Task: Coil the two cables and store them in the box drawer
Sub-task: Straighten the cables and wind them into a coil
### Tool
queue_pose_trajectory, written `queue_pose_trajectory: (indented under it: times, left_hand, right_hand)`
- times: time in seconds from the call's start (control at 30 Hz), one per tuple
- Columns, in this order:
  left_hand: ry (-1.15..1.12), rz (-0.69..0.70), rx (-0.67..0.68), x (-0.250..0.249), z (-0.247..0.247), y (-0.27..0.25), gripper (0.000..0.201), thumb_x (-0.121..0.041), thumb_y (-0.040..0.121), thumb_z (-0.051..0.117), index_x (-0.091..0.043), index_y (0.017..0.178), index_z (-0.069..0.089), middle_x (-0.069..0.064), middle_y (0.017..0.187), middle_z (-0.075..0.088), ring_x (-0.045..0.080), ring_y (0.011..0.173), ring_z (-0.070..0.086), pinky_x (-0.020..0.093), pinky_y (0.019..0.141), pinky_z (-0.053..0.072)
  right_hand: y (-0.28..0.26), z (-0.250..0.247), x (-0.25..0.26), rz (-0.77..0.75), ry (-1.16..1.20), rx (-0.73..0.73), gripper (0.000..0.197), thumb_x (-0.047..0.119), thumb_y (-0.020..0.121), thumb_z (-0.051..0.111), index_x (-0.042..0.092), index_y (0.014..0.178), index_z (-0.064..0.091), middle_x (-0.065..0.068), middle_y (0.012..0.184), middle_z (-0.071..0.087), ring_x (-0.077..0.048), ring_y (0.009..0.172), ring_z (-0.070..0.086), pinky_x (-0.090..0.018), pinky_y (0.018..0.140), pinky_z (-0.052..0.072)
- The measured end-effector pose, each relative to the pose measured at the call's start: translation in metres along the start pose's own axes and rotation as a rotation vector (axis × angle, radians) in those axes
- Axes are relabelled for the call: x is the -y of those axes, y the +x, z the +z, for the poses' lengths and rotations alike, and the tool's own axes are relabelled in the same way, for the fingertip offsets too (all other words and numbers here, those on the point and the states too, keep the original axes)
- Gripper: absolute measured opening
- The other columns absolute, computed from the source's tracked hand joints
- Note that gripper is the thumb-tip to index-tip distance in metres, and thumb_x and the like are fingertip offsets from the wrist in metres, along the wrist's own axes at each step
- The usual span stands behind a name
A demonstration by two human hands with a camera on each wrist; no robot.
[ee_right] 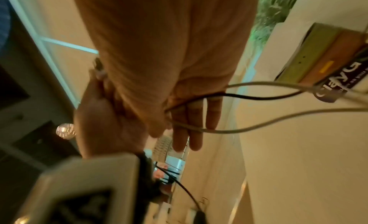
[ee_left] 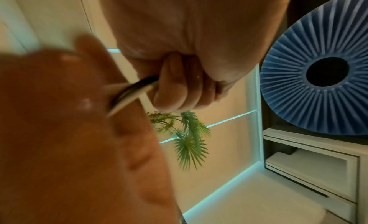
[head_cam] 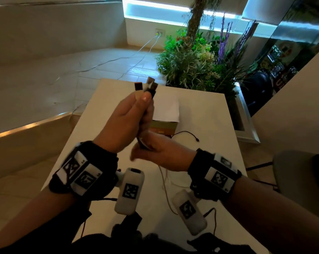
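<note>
1. I see my left hand point(head_cam: 126, 121) held up over the white table point(head_cam: 206, 114). Its fingers are curled tight around a bunch of cable ends, and the plugs point(head_cam: 146, 86) stick out the top past my thumb.
2. My right hand point(head_cam: 158, 153) sits just under the left one. Its fingers are bent around the same cables where they come out of the bottom of my left fist.
3. There are two cables: a black cable point(ee_right: 259, 97) and a white cable point(ee_right: 249, 128). In the right wrist view both run from my fingers off toward the box.
4. The rest of the cables hang down loose. A bit of the black one lies curved on the table by the box, and a pale one trails down the table toward me.
5. The box point(head_cam: 163, 128) sits on the table right behind my hands. I cannot tell if its drawer is open.
6. I think I am still making loops, not storing yet.
7. To do this well, I should keep the left hand squeezing so the plugs do not slip.
8. I should let the right hand slide down the cables, then bring each loop up the same size.
9. I should watch that the loose ends do not snag on the box corner.
</note>
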State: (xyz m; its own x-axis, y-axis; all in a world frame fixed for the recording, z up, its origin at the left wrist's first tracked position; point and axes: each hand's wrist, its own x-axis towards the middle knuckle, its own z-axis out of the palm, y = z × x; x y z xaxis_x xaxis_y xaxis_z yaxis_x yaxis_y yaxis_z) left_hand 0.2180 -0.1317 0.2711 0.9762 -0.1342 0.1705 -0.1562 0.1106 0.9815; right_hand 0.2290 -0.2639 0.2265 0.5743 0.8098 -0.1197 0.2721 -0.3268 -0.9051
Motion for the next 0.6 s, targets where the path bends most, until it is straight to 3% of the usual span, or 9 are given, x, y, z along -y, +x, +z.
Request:
queue_pose_trajectory:
  times: [0.03, 0.1, 0.17, 0.27, 0.3, 0.37, 0.43, 0.5, 0.6]
  left_hand:
    - [0.009, 0.007, 0.023, -0.006, 0.002, 0.001, 0.03, -0.032, 0.091, 0.037, -0.013, 0.067, 0.036, -0.007, 0.05, 0.032, 0.009, 0.039, 0.025, 0.019, 0.04, 0.026]
    - [0.024, 0.014, 0.055, -0.019, 0.0, 0.001, 0.031, -0.035, 0.089, 0.039, -0.015, 0.066, 0.036, -0.004, 0.051, 0.029, 0.01, 0.04, 0.023, 0.019, 0.04, 0.025]
    - [0.016, 0.004, 0.045, -0.032, -0.006, -0.001, 0.03, -0.034, 0.09, 0.039, -0.015, 0.066, 0.034, -0.003, 0.053, 0.027, 0.012, 0.041, 0.021, 0.02, 0.04, 0.021]
    - [0.021, -0.008, 0.01, -0.048, -0.015, -0.005, 0.028, -0.032, 0.09, 0.036, -0.016, 0.067, 0.034, -0.005, 0.052, 0.026, 0.011, 0.042, 0.018, 0.022, 0.041, 0.016]
    - [0.028, -0.007, 0.001, -0.053, -0.018, -0.006, 0.029, -0.033, 0.09, 0.037, -0.016, 0.066, 0.035, -0.005, 0.051, 0.027, 0.012, 0.042, 0.018, 0.022, 0.042, 0.014]
    - [0.036, -0.009, -0.019, -0.06, -0.026, -0.007, 0.03, -0.035, 0.089, 0.037, -0.017, 0.065, 0.037, -0.006, 0.05, 0.027, 0.012, 0.041, 0.016, 0.022, 0.042, 0.013]
    - [0.038, -0.015, -0.03, -0.066, -0.035, -0.008, 0.031, -0.036, 0.089, 0.038, -0.017, 0.065, 0.037, -0.008, 0.049, 0.028, 0.01, 0.04, 0.016, 0.02, 0.042, 0.014]
    - [0.043, -0.019, -0.03, -0.068, -0.043, -0.01, 0.034, -0.041, 0.089, 0.044, -0.018, 0.065, 0.037, -0.009, 0.049, 0.028, 0.009, 0.04, 0.017, 0.019, 0.041, 0.014]
    - [0.051, -0.02, -0.023, -0.07, -0.055, -0.014, 0.037, -0.049, 0.076, 0.055, -0.019, 0.064, 0.038, -0.01, 0.048, 0.029, 0.008, 0.038, 0.018, 0.017, 0.04, 0.016]
  right_hand:
    - [0.001, 0.002, 0.001, -0.014, -0.051, -0.02, 0.01, 0.018, 0.095, 0.047, 0.024, 0.097, 0.054, 0.003, 0.087, 0.062, -0.003, 0.081, 0.058, -0.024, 0.08, 0.049]
    - [0.002, -0.003, -0.011, 0.001, -0.156, -0.046, 0.018, 0.02, 0.098, 0.038, 0.021, 0.098, 0.056, 0.004, 0.074, 0.053, -0.009, 0.069, 0.053, -0.025, 0.069, 0.046]
    - [0.0, -0.016, -0.03, 0.055, -0.232, -0.063, 0.02, 0.021, 0.098, 0.036, 0.017, 0.099, 0.055, -0.004, 0.076, 0.057, -0.019, 0.07, 0.056, -0.033, 0.07, 0.048]
    - [-0.006, -0.043, -0.055, 0.199, -0.297, -0.038, 0.02, 0.024, 0.098, 0.036, 0.019, 0.09, 0.053, 0.0, 0.079, 0.058, -0.006, 0.068, 0.053, -0.02, 0.067, 0.043]
    - [-0.009, -0.052, -0.063, 0.254, -0.369, -0.012, 0.022, 0.024, 0.098, 0.035, 0.02, 0.087, 0.053, 0.003, 0.081, 0.057, -0.005, 0.07, 0.051, -0.021, 0.069, 0.04]
    - [-0.015, -0.071, -0.09, 0.376, -0.606, 0.032, 0.024, 0.027, 0.096, 0.031, 0.026, 0.083, 0.052, 0.003, 0.088, 0.055, -0.015, 0.086, 0.05, -0.032, 0.08, 0.038]
    - [-0.018, -0.087, -0.113, 0.565, -0.794, 0.026, 0.023, 0.032, 0.091, 0.03, 0.032, 0.08, 0.05, 0.0, 0.089, 0.051, -0.026, 0.095, 0.047, -0.04, 0.083, 0.037]
    - [-0.019, -0.104, -0.125, 0.665, -0.744, -0.016, 0.02, 0.028, 0.089, 0.035, 0.029, 0.079, 0.052, -0.005, 0.089, 0.05, -0.028, 0.089, 0.05, -0.038, 0.076, 0.041]
    - [-0.029, -0.137, -0.124, 0.676, -0.69, -0.027, 0.016, 0.013, 0.092, 0.038, 0.013, 0.083, 0.052, -0.01, 0.083, 0.053, -0.027, 0.079, 0.049, -0.034, 0.068, 0.038]
